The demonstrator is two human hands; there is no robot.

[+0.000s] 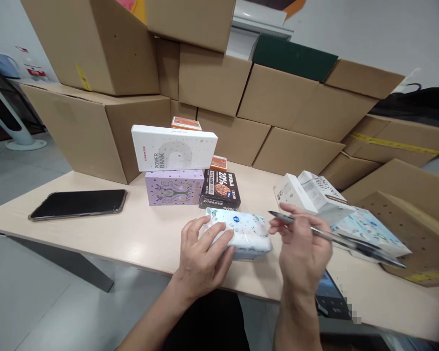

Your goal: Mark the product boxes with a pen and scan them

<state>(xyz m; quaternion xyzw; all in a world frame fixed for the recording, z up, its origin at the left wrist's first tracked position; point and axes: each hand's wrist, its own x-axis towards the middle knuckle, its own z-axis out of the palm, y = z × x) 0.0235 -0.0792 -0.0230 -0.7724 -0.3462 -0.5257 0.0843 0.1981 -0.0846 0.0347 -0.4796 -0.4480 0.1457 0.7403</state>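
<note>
A pale blue and white patterned tissue pack [254, 226] lies near the table's front edge. My left hand [207, 256] holds its left end, with the fingers over the top and the thumb along the near side. In my right hand [303, 243], fingers closed round it, is a dark, slim pen [336, 237]. The pen's dark tip points left, just above and right of the pack, and its rear end is blurred. Behind the pack stand a black box with a cookie picture [221, 190] and a purple patterned box [173, 188]. A white power bank box [175, 151] is upright on the purple one.
A phone [78, 204] lies at the left on the table [142, 234]. White boxes [307, 192] and a blue-patterned box [376, 231] sit at the right. Stacked cardboard cartons [278, 97] wall off the back. A dark-screened device [332, 295] is partly behind my right wrist.
</note>
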